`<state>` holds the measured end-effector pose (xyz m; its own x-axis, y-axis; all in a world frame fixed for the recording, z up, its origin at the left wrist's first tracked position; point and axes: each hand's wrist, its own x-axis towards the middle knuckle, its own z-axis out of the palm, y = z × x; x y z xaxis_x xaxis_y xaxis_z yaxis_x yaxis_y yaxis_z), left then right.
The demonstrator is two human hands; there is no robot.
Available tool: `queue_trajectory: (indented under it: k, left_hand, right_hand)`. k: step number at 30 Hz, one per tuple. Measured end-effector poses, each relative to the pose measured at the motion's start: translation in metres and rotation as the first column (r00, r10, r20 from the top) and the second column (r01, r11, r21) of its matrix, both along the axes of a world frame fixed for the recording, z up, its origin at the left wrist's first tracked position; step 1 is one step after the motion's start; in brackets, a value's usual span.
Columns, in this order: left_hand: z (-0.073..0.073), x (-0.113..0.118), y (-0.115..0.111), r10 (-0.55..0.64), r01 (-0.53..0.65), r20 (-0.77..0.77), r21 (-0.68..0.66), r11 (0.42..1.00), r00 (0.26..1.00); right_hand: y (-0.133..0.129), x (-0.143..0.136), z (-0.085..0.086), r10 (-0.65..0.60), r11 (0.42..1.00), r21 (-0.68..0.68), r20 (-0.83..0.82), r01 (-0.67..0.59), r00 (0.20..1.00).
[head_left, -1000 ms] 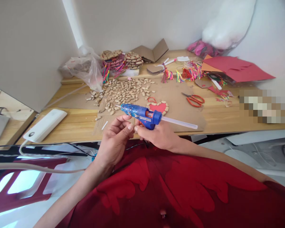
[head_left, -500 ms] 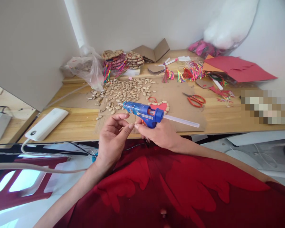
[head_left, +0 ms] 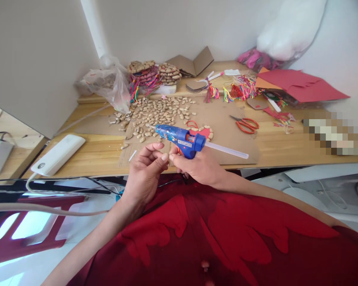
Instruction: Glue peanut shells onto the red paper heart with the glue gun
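My right hand (head_left: pixel 201 165) is wrapped round the handle of a blue hot glue gun (head_left: pixel 179 140), nozzle to the left. A long translucent glue stick (head_left: pixel 226 150) sticks out of its back end. My left hand (head_left: pixel 146 171) is close beside it, thumb and fingers pinched together near my right thumb; whatever lies between them is too small to make out. Behind the gun lies a red heart-shaped piece (head_left: pixel 205 133) with peanuts along its edge, partly covered by the gun. Unshelled peanuts (head_left: pixel 158 111) are spread over a cardboard sheet (head_left: pixel 226 135).
Orange-handled scissors (head_left: pixel 247 125) lie to the right. Finished-looking peanut pieces (head_left: pixel 169 73) with tassels are stacked at the back, near a plastic bag (head_left: pixel 116 85). Red sheets (head_left: pixel 304 85) lie back right. A white power bank (head_left: pixel 59 154) with a cable sits left.
Both hands stay nearly in place; the glue gun shifts very slightly. A thin white strip now shows on the cardboard beside my left hand.
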<state>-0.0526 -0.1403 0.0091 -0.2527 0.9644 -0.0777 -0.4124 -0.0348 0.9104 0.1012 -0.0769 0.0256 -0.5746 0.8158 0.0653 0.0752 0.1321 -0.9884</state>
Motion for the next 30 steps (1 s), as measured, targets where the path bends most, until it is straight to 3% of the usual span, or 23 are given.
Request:
queue_trajectory:
  k: [4,14,23,27,30]
  left_hand:
    - [-0.0007,-0.0026,0.0009,-0.026,0.028,0.091,-0.019,0.999,0.996]
    - [-0.0018,0.0003,-0.0003,0.046,-0.044,-0.034,0.065,0.997,0.998]
    - [-0.0024,-0.0022,-0.0008,-0.117,0.117,0.119,0.012,0.993,0.986]
    - [-0.0042,-0.0053,0.0,-0.131,0.128,0.061,0.048,0.991,0.989]
    - [-0.0009,-0.0087,-0.0006,-0.077,0.084,-0.077,0.088,0.993,0.994]
  right_hand:
    - [-0.0006,0.0002,0.0006,0.042,0.988,-0.144,-0.071,-0.052,0.997]
    - [-0.0017,0.0034,0.0002,0.052,0.998,-0.023,-0.046,-0.053,0.998]
    - [0.0002,0.0076,-0.0031,0.173,0.985,-0.003,-0.147,-0.175,0.974]
    - [-0.0011,0.009,0.0003,0.206,0.977,-0.027,-0.095,-0.209,0.974]
    - [-0.0002,0.0098,-0.0015,0.222,0.968,-0.097,-0.089,-0.23,0.971]
